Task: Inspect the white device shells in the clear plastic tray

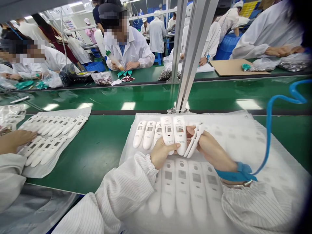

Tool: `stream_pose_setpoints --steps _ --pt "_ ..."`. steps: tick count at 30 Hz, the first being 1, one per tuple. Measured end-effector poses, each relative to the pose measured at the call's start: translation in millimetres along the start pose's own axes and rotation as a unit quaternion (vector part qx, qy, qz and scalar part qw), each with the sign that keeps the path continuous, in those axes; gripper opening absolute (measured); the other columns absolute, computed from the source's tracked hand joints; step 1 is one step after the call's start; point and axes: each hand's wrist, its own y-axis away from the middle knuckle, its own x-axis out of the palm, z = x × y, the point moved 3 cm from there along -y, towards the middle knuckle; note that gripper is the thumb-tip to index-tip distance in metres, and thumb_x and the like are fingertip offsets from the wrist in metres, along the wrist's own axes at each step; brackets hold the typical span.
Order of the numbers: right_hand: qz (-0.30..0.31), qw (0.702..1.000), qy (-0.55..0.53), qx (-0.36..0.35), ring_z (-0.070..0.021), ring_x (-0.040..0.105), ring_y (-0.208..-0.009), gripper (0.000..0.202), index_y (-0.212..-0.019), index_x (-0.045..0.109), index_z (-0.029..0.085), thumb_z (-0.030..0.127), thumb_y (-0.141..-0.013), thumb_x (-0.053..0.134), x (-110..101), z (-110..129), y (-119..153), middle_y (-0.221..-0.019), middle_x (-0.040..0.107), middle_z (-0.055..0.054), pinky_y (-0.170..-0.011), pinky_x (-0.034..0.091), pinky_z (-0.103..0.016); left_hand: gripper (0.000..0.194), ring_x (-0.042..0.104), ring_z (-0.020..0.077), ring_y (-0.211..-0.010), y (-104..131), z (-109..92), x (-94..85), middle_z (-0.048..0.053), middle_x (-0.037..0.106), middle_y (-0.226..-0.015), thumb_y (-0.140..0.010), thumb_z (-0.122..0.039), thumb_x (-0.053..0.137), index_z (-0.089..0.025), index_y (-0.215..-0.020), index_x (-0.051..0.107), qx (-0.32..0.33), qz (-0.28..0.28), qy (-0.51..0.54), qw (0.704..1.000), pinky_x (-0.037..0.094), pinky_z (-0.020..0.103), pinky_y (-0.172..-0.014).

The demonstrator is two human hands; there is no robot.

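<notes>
My left hand (159, 153) is closed around two white plastic housings (179, 131), fanned side by side with their window cut-outs facing me. The thumb presses across their lower fronts. Just right of them, my right hand (207, 143) grips more white housings (194, 143), turned edge-on; I cannot tell exactly how many. Its fingertips are partly hidden behind these parts. To the left, a short row of similar housings (149, 135) lies on a white foam sheet (129, 143). Below my hands, further housings (182, 188) show blurred through a translucent layer.
A blue wrist strap (234, 173) on my right wrist trails a coiled blue cord (268, 123). A metal post (188, 65) rises beyond my hands. At left, another person's hand (20, 138) touches housings on a second sheet (57, 159). Co-workers sit across the green belt (146, 97).
</notes>
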Motion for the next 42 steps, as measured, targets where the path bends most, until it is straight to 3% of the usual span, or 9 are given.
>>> stream_pose_setpoints --steps 3,5,10,14,20,23,32,37,42 --pt "-0.004 0.995 -0.095 0.03 -0.0195 0.063 -0.08 0.012 -0.091 0.064 0.018 0.025 -0.082 0.06 0.1 -2.2 -1.8 -0.091 0.067 -0.006 -0.067 0.053 -0.029 0.047 0.061 0.0255 -0.092 -0.5 -1.2 0.0 0.01 0.069 -0.099 -0.061 -0.029 0.081 -0.015 -0.103 0.066 -0.006 -0.002 0.018 1.0 0.048 0.036 -0.075" --pt "-0.012 0.991 -0.124 0.056 -0.0197 0.064 -0.079 0.016 -0.094 0.064 0.018 0.017 -0.079 0.059 0.1 -2.2 -2.6 -0.09 0.067 -0.006 -0.067 0.054 -0.029 0.044 0.061 0.0237 -0.087 -0.6 -2.2 0.6 0.009 0.069 -0.096 -0.061 -0.028 0.081 -0.014 -0.101 0.067 -0.004 0.004 0.019 1.0 0.047 0.033 -0.073" --pt "-0.006 0.983 -0.146 0.111 -0.0194 0.065 -0.071 0.026 -0.099 0.066 0.017 0.011 -0.079 0.051 5.2 3.9 1.8 -0.088 0.069 -0.007 -0.058 0.053 -0.029 0.037 0.061 0.0208 -0.083 -0.3 -1.5 3.2 0.007 0.069 -0.089 -0.064 -0.026 0.079 -0.015 -0.098 0.068 0.015 0.049 0.021 0.998 0.044 0.03 -0.072" --pt "0.002 0.984 -0.149 0.099 -0.0215 0.066 -0.079 0.028 -0.097 0.067 0.017 0.01 -0.076 0.05 7.5 6.3 4.0 -0.094 0.069 -0.008 -0.066 0.055 -0.03 0.035 0.062 0.0221 -0.086 2.6 -3.9 7.8 0.007 0.069 -0.089 -0.063 -0.024 0.08 -0.014 -0.094 0.068 0.044 0.065 -0.019 0.997 0.046 0.034 -0.081" --pt "0.003 0.991 -0.119 0.057 -0.0231 0.065 -0.081 0.027 -0.092 0.068 0.019 0.013 -0.068 0.057 11.2 3.1 7.4 -0.088 0.069 -0.005 -0.065 0.055 -0.031 0.044 0.057 0.0279 -0.112 5.5 -11.1 17.6 0.008 0.064 -0.117 -0.068 -0.021 0.076 -0.018 -0.109 0.063 0.161 0.078 -0.081 0.981 0.043 0.041 -0.099" --pt "-0.021 0.993 -0.102 0.047 -0.0225 0.065 -0.083 0.025 -0.084 0.067 0.02 0.013 -0.063 0.056 14.0 1.6 10.5 -0.084 0.069 -0.003 -0.065 0.055 -0.029 0.043 0.058 0.028 -0.11 4.8 -9.7 17.0 0.01 0.064 -0.113 -0.068 -0.018 0.075 -0.016 -0.109 0.061 0.195 0.05 -0.114 0.973 0.043 0.042 -0.099" --pt "-0.032 0.998 -0.046 0.033 -0.0207 0.062 -0.088 0.028 -0.091 0.066 0.025 0.017 -0.067 0.053 22.7 0.1 19.0 -0.093 0.069 0.0 -0.067 0.053 -0.025 0.045 0.058 0.0254 -0.109 11.4 -12.1 21.0 0.007 0.065 -0.11 -0.067 -0.015 0.074 -0.018 -0.109 0.059 0.229 -0.011 -0.128 0.965 0.043 0.037 -0.099" --pt "0.001 0.996 -0.083 0.037 -0.0211 0.062 -0.091 0.02 -0.094 0.066 0.022 0.023 -0.075 0.061 17.0 3.1 17.2 -0.1 0.067 -0.003 -0.066 0.052 -0.024 0.051 0.058 0.027 -0.109 5.9 -15.3 7.1 0.008 0.065 -0.112 -0.062 -0.017 0.078 -0.017 -0.11 0.058 0.178 -0.07 -0.07 0.979 0.045 0.041 -0.097" --pt "0.011 0.993 -0.102 0.057 -0.0192 0.063 -0.088 0.017 -0.097 0.07 0.018 0.023 -0.083 0.06 8.6 7.3 12.8 -0.103 0.067 -0.005 -0.073 0.055 -0.026 0.054 0.059 0.0253 -0.107 0.6 -15.4 -5.7 0.006 0.067 -0.11 -0.061 -0.017 0.08 -0.019 -0.111 0.059 0.143 -0.091 -0.01 0.985 0.046 0.041 -0.096"
